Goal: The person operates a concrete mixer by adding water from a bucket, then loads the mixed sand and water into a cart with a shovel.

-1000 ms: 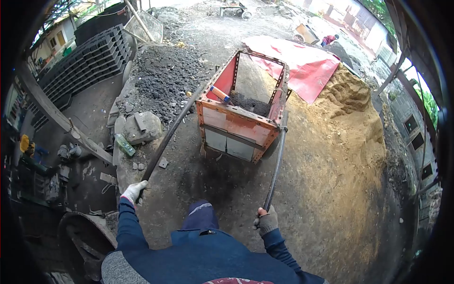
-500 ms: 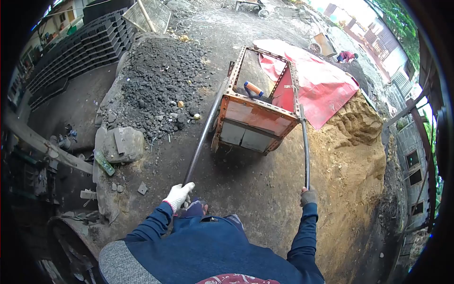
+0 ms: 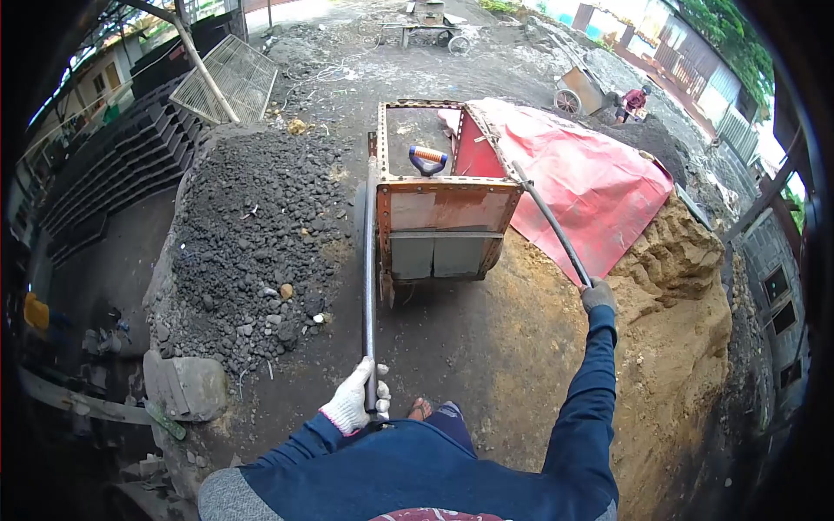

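Ahead of me stands a rusty metal-framed handcart (image 3: 447,210) with a boxy body and two long bar handles. My left hand (image 3: 352,399), in a white knit glove, is wrapped round the left bar (image 3: 369,286) near its end, close to my body. Farther forward, my right hand (image 3: 598,296) in a dark grey glove grips the end of the right bar (image 3: 556,227). An orange-and-blue D-shaped grip (image 3: 427,158) sticks up from inside the cart; the rest of that tool is hidden behind the panel.
Dark gravel (image 3: 252,234) is heaped on the left. On the right, a red tarp (image 3: 591,165) partly covers a sand pile (image 3: 669,304). A mesh screen (image 3: 228,80) leans at the back left. Another person (image 3: 632,102) is near a tilted cart (image 3: 582,91) at the far right.
The cart has swung leftward in view and its bars now angle differently. My right hand has moved forward and right; my left hand is lower and farther right in view. Both keep their grip.
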Action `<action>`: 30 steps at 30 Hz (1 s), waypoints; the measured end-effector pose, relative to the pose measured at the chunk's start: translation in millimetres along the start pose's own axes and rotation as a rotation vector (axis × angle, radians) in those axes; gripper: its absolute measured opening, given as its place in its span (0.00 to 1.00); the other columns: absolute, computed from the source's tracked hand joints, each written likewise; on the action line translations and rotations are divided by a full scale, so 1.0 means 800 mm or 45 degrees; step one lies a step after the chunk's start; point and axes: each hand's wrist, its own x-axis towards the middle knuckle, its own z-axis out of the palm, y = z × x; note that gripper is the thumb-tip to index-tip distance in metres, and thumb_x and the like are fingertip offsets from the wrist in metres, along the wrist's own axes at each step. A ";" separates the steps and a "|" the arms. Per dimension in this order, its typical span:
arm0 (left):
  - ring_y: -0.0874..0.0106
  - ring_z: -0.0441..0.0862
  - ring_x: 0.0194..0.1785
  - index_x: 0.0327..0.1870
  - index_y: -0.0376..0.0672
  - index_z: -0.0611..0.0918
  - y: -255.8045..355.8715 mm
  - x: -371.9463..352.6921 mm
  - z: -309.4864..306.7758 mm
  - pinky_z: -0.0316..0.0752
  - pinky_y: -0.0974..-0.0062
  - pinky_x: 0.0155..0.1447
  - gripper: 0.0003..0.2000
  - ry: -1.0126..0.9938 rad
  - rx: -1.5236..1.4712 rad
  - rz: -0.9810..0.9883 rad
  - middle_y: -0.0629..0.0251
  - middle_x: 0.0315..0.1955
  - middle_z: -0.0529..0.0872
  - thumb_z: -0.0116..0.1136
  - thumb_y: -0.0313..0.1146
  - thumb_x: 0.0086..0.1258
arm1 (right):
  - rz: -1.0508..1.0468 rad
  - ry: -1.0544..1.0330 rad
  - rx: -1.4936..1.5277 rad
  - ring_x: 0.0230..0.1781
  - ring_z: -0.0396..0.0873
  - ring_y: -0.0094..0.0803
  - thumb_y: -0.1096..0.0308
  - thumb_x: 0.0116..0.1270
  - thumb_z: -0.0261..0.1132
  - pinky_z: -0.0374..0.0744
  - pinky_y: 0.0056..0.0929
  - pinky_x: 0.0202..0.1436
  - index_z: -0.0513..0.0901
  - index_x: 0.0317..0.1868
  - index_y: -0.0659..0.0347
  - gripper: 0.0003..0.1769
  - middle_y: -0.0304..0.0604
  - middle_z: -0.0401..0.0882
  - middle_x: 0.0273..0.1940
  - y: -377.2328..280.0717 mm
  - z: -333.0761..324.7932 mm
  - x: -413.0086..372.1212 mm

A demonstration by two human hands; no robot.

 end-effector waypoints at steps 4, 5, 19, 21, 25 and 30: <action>0.70 0.71 0.19 0.48 0.50 0.74 0.113 0.128 0.106 0.67 0.66 0.24 0.22 0.072 0.045 0.060 0.67 0.21 0.75 0.49 0.61 0.75 | -0.028 -0.088 -0.071 0.49 0.84 0.50 0.58 0.65 0.67 0.78 0.45 0.52 0.85 0.50 0.55 0.17 0.55 0.86 0.44 -0.103 0.028 0.208; 0.70 0.72 0.19 0.48 0.50 0.74 0.144 0.166 0.122 0.67 0.66 0.24 0.22 0.035 0.030 0.046 0.67 0.21 0.75 0.49 0.62 0.75 | -0.030 -0.078 -0.119 0.49 0.84 0.50 0.57 0.65 0.67 0.78 0.46 0.52 0.85 0.50 0.55 0.17 0.55 0.86 0.45 -0.127 0.040 0.253; 0.70 0.75 0.17 0.49 0.44 0.75 0.687 0.623 0.206 0.68 0.67 0.17 0.25 0.123 0.176 0.254 0.64 0.22 0.77 0.53 0.61 0.73 | -0.147 -0.068 -0.188 0.47 0.84 0.51 0.55 0.67 0.63 0.78 0.48 0.51 0.83 0.49 0.56 0.17 0.55 0.86 0.42 -0.522 0.318 0.824; 0.71 0.74 0.16 0.48 0.44 0.76 0.782 0.679 0.185 0.67 0.69 0.17 0.25 0.224 0.233 0.302 0.66 0.21 0.77 0.53 0.61 0.73 | -0.143 -0.100 -0.204 0.49 0.83 0.53 0.56 0.68 0.61 0.78 0.48 0.53 0.81 0.50 0.59 0.18 0.58 0.85 0.44 -0.619 0.357 0.855; 0.73 0.73 0.13 0.45 0.43 0.78 0.980 0.790 0.155 0.66 0.73 0.14 0.21 0.446 0.251 0.500 0.64 0.20 0.79 0.55 0.55 0.74 | -0.320 -0.184 0.069 0.38 0.85 0.50 0.61 0.69 0.60 0.82 0.48 0.43 0.79 0.46 0.62 0.14 0.55 0.85 0.38 -0.732 0.490 0.981; 0.68 0.73 0.09 0.45 0.37 0.79 1.217 0.985 0.120 0.65 0.73 0.09 0.21 0.654 0.326 0.808 0.55 0.19 0.82 0.51 0.51 0.76 | 0.264 -1.072 1.490 0.20 0.76 0.30 0.64 0.72 0.60 0.75 0.35 0.20 0.77 0.47 0.57 0.08 0.37 0.77 0.27 -0.879 0.587 1.124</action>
